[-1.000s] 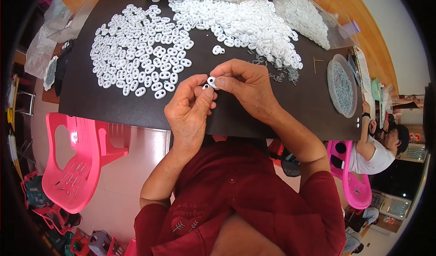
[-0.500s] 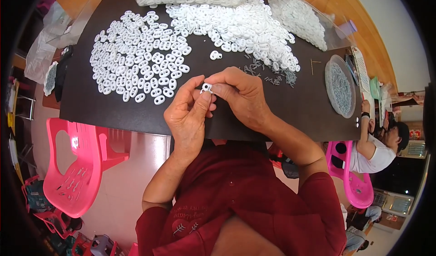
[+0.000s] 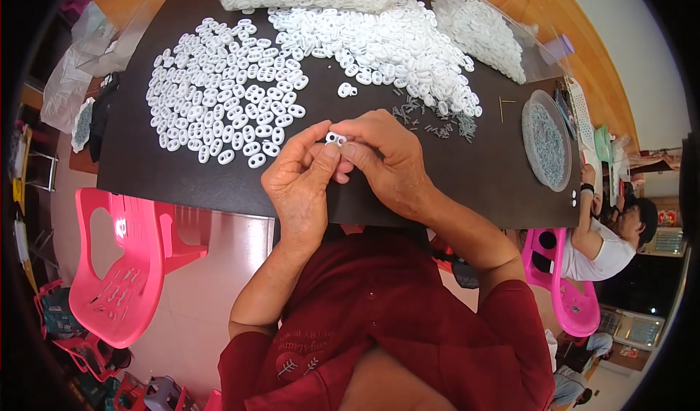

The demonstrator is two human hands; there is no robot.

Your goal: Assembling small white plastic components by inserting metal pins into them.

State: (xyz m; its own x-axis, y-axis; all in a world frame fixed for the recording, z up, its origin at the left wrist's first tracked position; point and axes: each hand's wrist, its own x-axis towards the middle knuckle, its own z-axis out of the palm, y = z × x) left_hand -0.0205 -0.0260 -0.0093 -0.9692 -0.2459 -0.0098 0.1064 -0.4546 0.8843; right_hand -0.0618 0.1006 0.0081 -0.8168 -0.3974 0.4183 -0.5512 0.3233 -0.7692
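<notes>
Over the near middle of the dark table, both of my hands pinch one small white two-hole plastic piece (image 3: 335, 138). My left hand (image 3: 300, 188) has its thumb and forefinger closed on the piece's left side. From the right, my right hand (image 3: 394, 159) presses it with thumb and forefinger, the thumb covering its lower part. Whether something smaller sits between the fingertips is hidden. Just beyond my fingers lies another white piece (image 3: 347, 89). Thin grey bits (image 3: 437, 123), too small to name surely, are scattered to the right of it.
Many similar white pieces spread (image 3: 219, 90) at the left of the table (image 3: 467, 185); a heap (image 3: 379, 43) lies behind. Clear bins (image 3: 539, 57) stand at the back. A round tub (image 3: 526, 130) of grey bits is at right, near another person (image 3: 601, 243). A pink chair (image 3: 120, 287) stands left.
The white piece has turned slightly between my fingertips, and its two holes now face up side by side. Both hands stay in nearly the same place.
</notes>
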